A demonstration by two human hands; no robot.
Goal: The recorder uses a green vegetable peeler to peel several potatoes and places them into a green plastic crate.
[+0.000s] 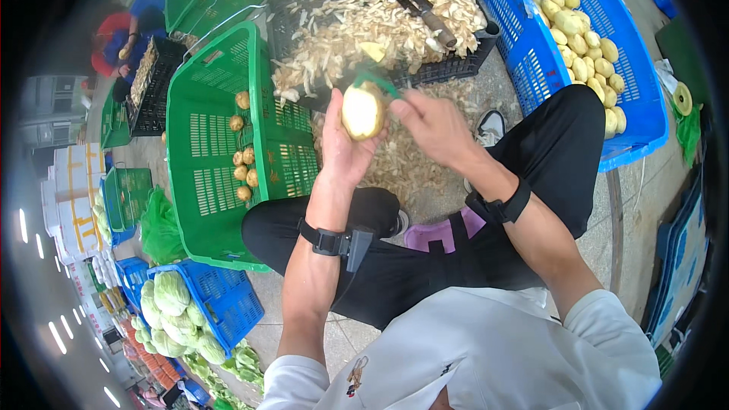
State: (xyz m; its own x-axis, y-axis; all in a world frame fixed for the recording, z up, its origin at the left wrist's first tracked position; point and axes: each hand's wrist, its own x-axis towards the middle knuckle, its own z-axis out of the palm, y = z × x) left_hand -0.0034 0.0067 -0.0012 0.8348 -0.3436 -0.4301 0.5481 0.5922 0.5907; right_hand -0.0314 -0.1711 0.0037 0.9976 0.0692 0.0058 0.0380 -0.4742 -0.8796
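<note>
My left hand (342, 153) cups a mostly peeled potato (363, 114), pale yellow with some brown skin at its edge. Closed round a green peeler (377, 81), my right hand (442, 125) has the tool's head at the potato's upper end, slightly blurred. Just beyond, a yellow slice of peel (373, 51) shows against the heap; whether it is falling or lying there I cannot tell. Below is an upturned-looking black crate (448, 70) covered with potato peelings (326, 49). A dark tool with a brown handle (438, 29) rests on them.
At left stands a green crate (216, 239) with several unpeeled potatoes (241, 158). A blue crate (510, 19) at right holds many peeled potatoes (581, 38). Peelings litter the floor. Cabbages (173, 296) fill a blue crate at lower left. Another person (125, 42) sits at far left.
</note>
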